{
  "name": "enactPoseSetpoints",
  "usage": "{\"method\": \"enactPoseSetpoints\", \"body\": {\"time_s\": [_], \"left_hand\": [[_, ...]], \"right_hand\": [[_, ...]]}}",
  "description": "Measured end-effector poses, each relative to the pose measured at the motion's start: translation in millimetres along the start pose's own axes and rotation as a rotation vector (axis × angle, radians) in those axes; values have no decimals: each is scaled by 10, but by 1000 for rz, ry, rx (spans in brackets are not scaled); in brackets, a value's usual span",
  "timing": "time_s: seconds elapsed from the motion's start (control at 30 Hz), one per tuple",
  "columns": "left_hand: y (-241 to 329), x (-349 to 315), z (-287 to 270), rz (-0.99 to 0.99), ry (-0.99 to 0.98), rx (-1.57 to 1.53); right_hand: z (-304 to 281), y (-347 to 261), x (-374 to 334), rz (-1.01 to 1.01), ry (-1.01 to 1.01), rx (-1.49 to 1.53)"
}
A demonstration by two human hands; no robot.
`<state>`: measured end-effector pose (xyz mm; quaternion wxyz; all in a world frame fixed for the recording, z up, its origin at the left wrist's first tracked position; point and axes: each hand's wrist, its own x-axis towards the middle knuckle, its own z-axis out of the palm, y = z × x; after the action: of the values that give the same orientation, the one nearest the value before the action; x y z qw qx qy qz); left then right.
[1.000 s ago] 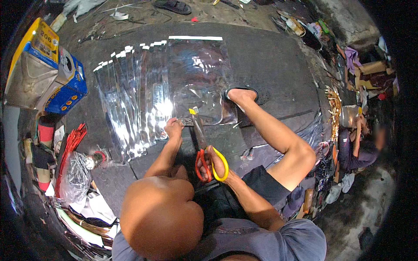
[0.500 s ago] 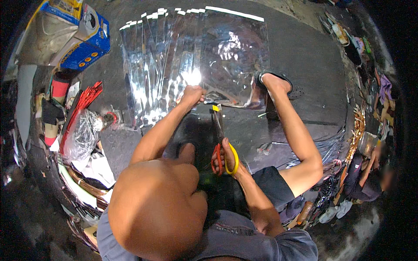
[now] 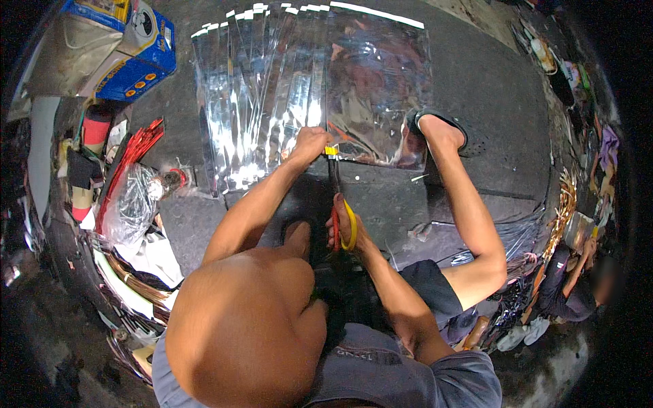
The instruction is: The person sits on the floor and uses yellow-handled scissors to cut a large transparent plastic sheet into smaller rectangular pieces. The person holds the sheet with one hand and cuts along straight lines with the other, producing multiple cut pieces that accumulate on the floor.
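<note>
My left hand [image 3: 312, 144] is closed in a pinch at the lower left corner of a clear plastic bag [image 3: 381, 88] with a white strip along its far edge. My right hand [image 3: 347, 228] grips scissors [image 3: 335, 180] with one red and one yellow handle loop. Yellow tape covers the blade end, which points away from me and reaches the bag's near edge beside my left fingers. To the left, several more clear plastic bags [image 3: 258, 95] lie fanned out, overlapping and shiny. My foot in a black clog [image 3: 442, 129] rests at the bag's right edge.
At the far left stands a blue and white box [image 3: 139, 58]. Below it lie red strips [image 3: 136, 153] and a bag of clear plastic scraps [image 3: 132, 204]. Dark strips [image 3: 496, 238] lie beyond my right knee. Another person [image 3: 575, 285] sits at the right edge.
My right hand has pushed the scissors forward and slightly left, up to my left fingers, and the handle loops look closer together. My left hand stays at the bag's corner.
</note>
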<state>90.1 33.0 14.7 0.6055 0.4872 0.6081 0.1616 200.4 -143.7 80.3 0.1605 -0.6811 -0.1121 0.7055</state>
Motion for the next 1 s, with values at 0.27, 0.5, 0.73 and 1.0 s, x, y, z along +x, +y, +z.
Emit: {"method": "enactPoseSetpoints", "body": {"time_s": [0.27, 0.5, 0.73, 1.0], "left_hand": [[31, 46, 35, -76, 11, -69], [-86, 144, 96, -155, 23, -142], [-256, 218, 133, -114, 31, -155], [-550, -64, 386, 129, 34, -59]], "right_hand": [[-10, -13, 168, -51, -20, 109], [-107, 8, 97, -54, -56, 63], [-109, 0, 279, -115, -61, 129], [-137, 141, 368, -189, -82, 128]]}}
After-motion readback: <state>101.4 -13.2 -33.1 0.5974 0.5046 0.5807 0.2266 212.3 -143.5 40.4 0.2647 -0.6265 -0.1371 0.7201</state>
